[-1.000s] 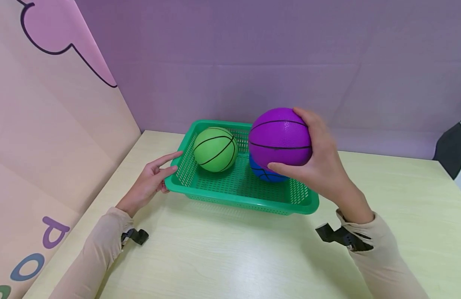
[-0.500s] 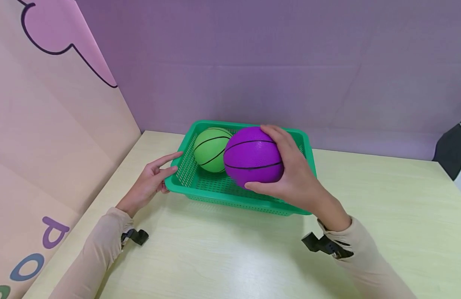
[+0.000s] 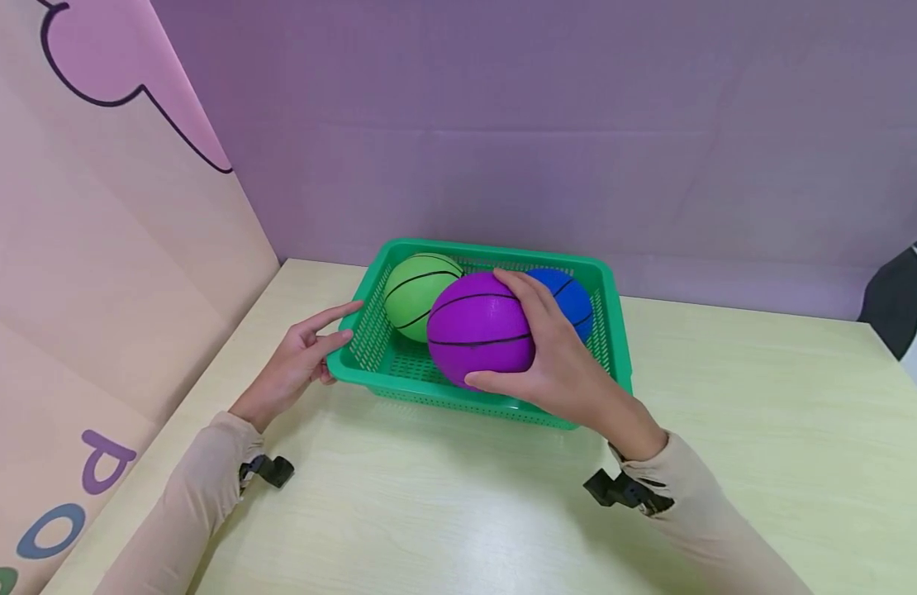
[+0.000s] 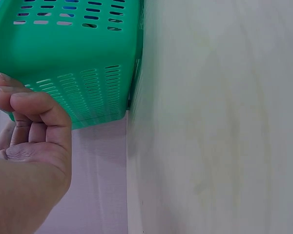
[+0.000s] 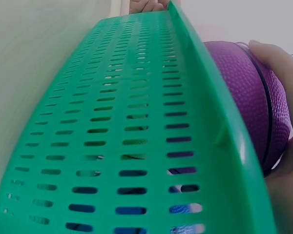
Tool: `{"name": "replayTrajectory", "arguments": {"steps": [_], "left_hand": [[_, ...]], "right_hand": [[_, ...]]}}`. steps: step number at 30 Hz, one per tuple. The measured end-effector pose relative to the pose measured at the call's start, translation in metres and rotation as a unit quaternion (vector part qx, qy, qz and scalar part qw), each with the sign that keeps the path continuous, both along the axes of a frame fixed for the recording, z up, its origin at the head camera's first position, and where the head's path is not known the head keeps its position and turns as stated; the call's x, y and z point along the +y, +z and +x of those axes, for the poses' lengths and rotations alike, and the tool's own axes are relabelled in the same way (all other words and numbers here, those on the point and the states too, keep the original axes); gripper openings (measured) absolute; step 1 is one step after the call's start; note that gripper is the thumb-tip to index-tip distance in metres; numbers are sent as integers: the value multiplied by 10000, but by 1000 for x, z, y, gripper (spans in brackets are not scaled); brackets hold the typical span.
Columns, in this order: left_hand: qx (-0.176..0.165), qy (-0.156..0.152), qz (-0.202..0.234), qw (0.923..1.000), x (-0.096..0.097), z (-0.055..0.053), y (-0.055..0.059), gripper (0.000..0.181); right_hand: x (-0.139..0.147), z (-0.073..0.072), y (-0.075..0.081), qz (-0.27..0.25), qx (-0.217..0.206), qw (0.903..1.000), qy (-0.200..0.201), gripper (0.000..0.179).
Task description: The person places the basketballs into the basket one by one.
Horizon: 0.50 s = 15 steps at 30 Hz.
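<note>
My right hand [image 3: 558,359] grips a purple ball with black seams [image 3: 477,326], fingers over its far side and thumb along its near side. The ball sits partly below the rim of a green perforated plastic basket [image 3: 399,386], in front of two other balls. Behind it to the left lies a light green ball [image 3: 414,289], partly covered. A blue ball [image 3: 570,297] rests at the basket's right end, half hidden by my right hand. At the left end, my left hand [image 3: 291,368] holds the basket's rim between thumb and fingers; the left wrist view shows these fingers [image 4: 36,105] curled.
The basket stands on a pale wooden table [image 3: 429,512] near its back edge. A purple backdrop [image 3: 503,124] rises behind, and a light printed panel [image 3: 116,248] borders the left side. A black-and-white shape [image 3: 897,289] shows at the far right.
My right hand has carried the purple ball left and down, from above the blue ball into the basket's front middle. The blue ball shows again at the right. My left hand has stayed put.
</note>
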<state>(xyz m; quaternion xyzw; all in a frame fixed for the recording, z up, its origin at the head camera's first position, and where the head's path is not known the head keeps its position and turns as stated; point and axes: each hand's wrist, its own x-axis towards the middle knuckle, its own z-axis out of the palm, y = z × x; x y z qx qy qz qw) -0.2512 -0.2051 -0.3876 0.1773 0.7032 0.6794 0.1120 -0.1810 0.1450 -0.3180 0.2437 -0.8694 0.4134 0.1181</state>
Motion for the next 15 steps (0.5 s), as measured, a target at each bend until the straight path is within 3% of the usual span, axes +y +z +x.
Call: {"name": "replayTrajectory", "arguments": {"steps": [8,15], "left_hand": [[33,-91,-7,10000,-3,1,1,49],[-22,4,-15,10000,-4,1,0,48]], "right_hand": [[-1,-9,-7,-37,-536,9986,-18,103],[-4,-12,-17,458,-266,9986,-74,109]]}}
